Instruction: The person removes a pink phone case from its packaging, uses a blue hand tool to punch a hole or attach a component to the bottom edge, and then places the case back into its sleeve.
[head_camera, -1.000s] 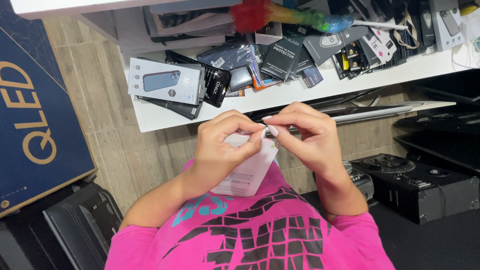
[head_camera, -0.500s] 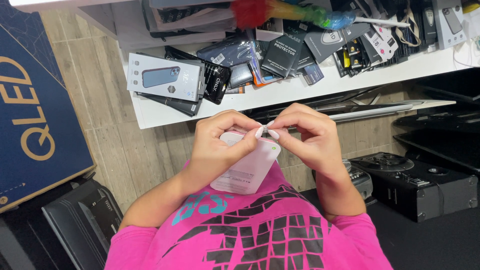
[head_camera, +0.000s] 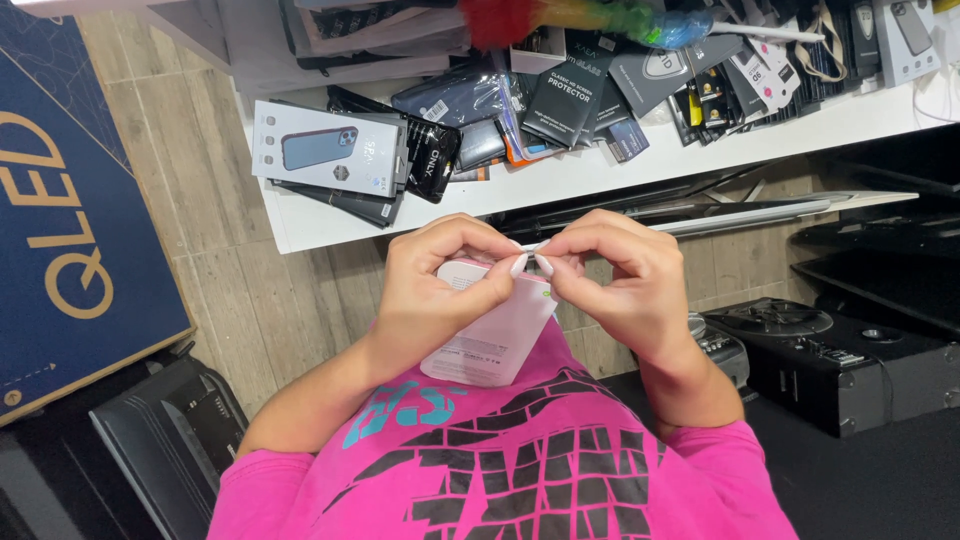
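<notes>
Pink-white flat retail box, phone-case-pack shape, sits centre frame, propped against the person's pink shirt just below both hands. Left hand wraps the upper left part, thumb over the front face. Right hand is at the top right corner, thumb and forefinger pressed together on a small edge or tab there; too small to tell if it's film, sticker or flap. Fingertips of both hands nearly meet at that corner.

Handling, my read: light, thin card or plastic shell, stiff across the face but will buckle if squeezed mid-panel. Glossy surface, probably a bit slippery. Hold by the long edges or corners, not the flat. Pick at the tab with nails, low force.

Surroundings: white shelf in upper frame piled with packaged phone cases, grey case box upper left, rainbow duster top. Blue carton far left, black audio gear right.
</notes>
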